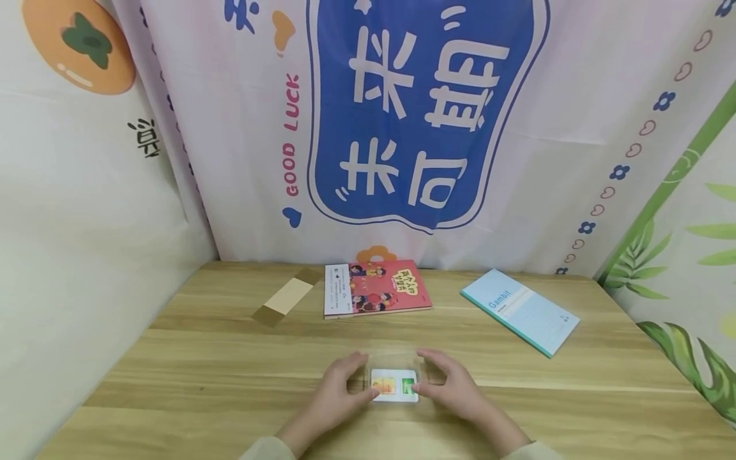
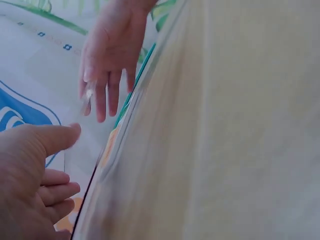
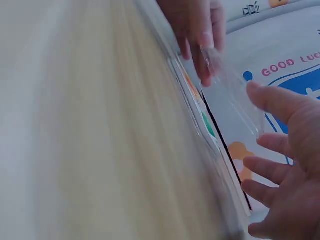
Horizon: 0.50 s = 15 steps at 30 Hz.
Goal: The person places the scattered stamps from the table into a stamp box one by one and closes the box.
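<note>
A clear plastic lid is held at its two sides between my left hand and my right hand. Below it on the table lies a flat white case with an orange picture and a green picture. The right wrist view shows the lid tilted above the case, apart from it. There the left thumb and fingers pinch one end, and the right thumb and index finger are at the other. In the left wrist view, the lid is mostly hidden.
Behind the hands, a red picture book lies on the wooden table. A pale blue notebook is at the back right. Further left is a beige strip with brown ends. Printed cloth hangs along the table's back edge.
</note>
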Motion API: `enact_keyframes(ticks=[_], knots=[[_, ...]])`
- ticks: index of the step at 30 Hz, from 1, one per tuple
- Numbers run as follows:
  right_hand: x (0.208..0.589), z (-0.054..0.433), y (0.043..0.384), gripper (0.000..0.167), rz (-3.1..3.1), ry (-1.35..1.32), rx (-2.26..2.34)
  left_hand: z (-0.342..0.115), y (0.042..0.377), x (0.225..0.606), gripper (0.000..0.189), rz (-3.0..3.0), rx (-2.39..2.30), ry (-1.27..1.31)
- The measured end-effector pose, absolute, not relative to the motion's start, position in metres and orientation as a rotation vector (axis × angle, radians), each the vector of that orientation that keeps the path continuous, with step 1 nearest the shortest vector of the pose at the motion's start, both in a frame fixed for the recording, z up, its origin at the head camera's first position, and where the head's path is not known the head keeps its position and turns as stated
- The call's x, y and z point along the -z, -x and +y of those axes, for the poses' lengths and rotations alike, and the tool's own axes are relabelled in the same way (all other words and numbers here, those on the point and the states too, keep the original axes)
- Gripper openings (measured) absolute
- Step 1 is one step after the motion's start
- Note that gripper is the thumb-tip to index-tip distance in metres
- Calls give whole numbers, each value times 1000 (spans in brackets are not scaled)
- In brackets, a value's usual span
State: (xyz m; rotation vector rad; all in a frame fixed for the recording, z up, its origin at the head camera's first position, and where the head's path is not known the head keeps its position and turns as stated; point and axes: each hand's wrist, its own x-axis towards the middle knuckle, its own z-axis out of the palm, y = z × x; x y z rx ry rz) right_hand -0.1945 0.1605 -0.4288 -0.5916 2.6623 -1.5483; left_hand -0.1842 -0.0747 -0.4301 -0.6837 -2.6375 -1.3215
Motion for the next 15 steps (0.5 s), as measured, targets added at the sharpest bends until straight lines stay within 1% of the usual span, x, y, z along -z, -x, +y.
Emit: enact_keyframes(ticks=[5, 15], knots=[[437, 158, 188, 58, 2688, 608, 1558, -76, 181, 439, 58, -2620, 1251, 677], [446, 159, 190, 59, 2765, 649, 1477, -77, 179, 445, 59, -2680, 1173, 641]])
